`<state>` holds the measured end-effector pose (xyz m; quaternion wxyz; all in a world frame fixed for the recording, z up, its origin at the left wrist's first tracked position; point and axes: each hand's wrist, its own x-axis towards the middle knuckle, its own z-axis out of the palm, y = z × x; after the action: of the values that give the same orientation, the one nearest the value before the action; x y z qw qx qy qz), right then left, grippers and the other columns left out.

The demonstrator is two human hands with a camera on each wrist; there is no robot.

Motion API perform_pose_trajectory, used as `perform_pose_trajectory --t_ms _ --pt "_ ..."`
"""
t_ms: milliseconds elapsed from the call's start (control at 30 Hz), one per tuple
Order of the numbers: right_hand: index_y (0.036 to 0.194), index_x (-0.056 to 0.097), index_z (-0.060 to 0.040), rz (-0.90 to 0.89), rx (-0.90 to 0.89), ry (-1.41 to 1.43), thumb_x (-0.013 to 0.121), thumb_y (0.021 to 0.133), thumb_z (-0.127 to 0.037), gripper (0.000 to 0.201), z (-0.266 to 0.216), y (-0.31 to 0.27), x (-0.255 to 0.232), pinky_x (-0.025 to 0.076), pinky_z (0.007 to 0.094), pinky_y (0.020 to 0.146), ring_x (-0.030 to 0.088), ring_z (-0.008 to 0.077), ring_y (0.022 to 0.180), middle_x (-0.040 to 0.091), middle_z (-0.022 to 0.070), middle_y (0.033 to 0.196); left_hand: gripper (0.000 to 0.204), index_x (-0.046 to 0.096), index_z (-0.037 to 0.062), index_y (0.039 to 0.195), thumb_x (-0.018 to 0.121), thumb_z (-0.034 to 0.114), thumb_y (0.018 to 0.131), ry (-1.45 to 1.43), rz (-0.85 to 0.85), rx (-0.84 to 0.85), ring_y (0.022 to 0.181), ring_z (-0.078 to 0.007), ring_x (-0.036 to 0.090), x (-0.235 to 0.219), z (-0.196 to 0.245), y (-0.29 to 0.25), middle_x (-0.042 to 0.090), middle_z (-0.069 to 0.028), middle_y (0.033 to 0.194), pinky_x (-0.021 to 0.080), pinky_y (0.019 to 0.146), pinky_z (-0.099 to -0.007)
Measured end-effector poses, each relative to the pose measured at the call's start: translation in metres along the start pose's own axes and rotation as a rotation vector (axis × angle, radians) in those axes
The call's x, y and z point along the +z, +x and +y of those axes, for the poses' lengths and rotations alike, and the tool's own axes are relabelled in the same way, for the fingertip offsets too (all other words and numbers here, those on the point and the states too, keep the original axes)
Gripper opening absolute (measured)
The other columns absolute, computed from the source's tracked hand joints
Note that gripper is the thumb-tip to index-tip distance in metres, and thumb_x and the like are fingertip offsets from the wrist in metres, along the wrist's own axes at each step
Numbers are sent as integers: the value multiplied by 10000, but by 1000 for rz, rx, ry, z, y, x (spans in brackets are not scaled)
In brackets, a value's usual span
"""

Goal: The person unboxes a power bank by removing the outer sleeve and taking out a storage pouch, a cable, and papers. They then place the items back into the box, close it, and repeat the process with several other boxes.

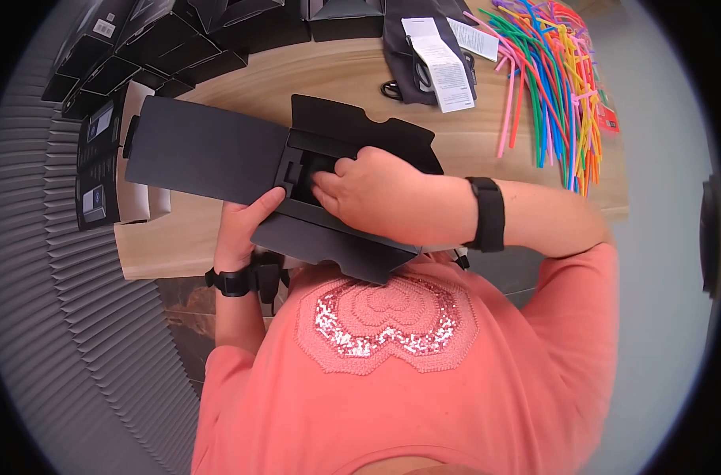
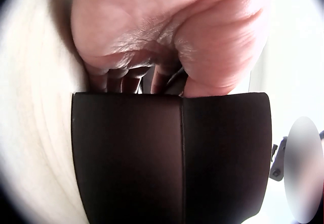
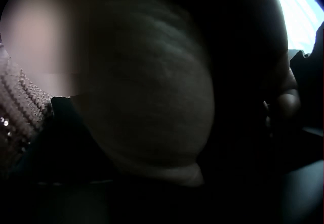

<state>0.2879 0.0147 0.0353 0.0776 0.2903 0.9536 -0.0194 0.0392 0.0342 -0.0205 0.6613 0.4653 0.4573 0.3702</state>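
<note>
A black cardboard box [image 1: 210, 150] lies opened out, its long lid spread to the left and its side flaps turned outward. My left hand [image 1: 246, 222] grips the near left edge, thumb on top and the other fingers underneath. In the left wrist view, that hand [image 2: 167, 37] curls round the dark box panel [image 2: 126, 148]. My right hand [image 1: 372, 190] reaches down into the box's recess with bent fingers. Its fingertips are at a dark part inside, and I cannot tell whether they hold it. The right wrist view is mostly dark, with the right hand [image 3: 152, 92] filling its middle.
Black boxes [image 1: 163, 39] are stacked along the back left, with an open-ended box [image 1: 135, 150] below them. Printed leaflets [image 1: 440, 71] and a black cable [image 1: 392, 90] lie on a dark pouch at the back. Colourful balloon strips [image 1: 558, 103] are heaped on the wooden table [image 1: 178, 237] at the right.
</note>
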Motion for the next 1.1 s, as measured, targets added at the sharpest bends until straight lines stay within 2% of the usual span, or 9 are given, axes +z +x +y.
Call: perform_pose_trajectory --t_ms 200,333,400,533,600,700,800,900,1100 --pt "989 713 -86 -220 -74 0 642 841 -168 183 3 16 3 535 330 650 665 215 827 673 31 974 370 629 8 1235 721 77 883 -41 -1 -23 1033 -137 609 0 1 -1 643 -32 1161 484 903 -281" --pt "961 695 -83 -153 -63 72 644 828 -141 154 11 1 -19 541 351 627 673 231 799 659 33 904 387 621 4 1245 726 105 886 9 16 26 1037 -137 605 2 2 -2 638 -35 1171 483 901 -280" --pt "918 663 -90 301 129 95 644 816 -118 107 19 -19 -40 539 368 613 683 234 814 651 64 894 391 620 4 1248 726 113 888 13 0 20 1038 -137 604 0 1 1 636 -35 1172 483 903 -281" --pt "841 600 -59 720 534 -27 700 792 -161 151 70 -49 -43 550 395 604 681 318 763 654 101 853 399 617 3 1257 724 118 890 -27 -15 -62 1053 -140 600 -3 0 -1 632 -34 1181 481 917 -287" --pt "905 604 -39 672 698 -70 718 817 -191 209 100 -62 -30 551 416 677 671 347 822 657 118 917 401 617 4 1258 725 118 889 -37 -20 -56 1056 -140 601 -3 2 -1 633 -34 1181 483 916 -289" --pt "1028 630 -43 681 736 -46 738 838 -228 287 124 -76 3 543 432 724 668 353 860 665 127 996 405 616 6 1261 728 118 888 -40 -30 -34 1061 -142 603 1 2 0 634 -36 1186 486 916 -291" --pt "1169 624 -41 745 688 158 755 838 -250 413 95 -87 -5 537 412 702 667 339 856 663 144 1047 414 611 7 1268 731 119 888 -48 -26 -32 1071 -145 600 -1 2 0 635 -38 1194 480 931 -294" --pt "1192 633 -38 519 803 809 771 832 -290 460 56 -103 -20 522 379 707 660 293 776 686 138 998 425 605 5 1276 733 122 888 -57 -19 -24 1091 -150 592 0 0 0 634 -41 1207 467 956 -300" --pt "1121 641 -4 218 733 928 642 906 -142 256 24 -94 29 515 404 737 640 386 860 668 181 960 442 587 -2 1292 728 130 894 -2 -25 -12 1110 -150 579 2 6 -2 625 -43 1230 455 967 -299"
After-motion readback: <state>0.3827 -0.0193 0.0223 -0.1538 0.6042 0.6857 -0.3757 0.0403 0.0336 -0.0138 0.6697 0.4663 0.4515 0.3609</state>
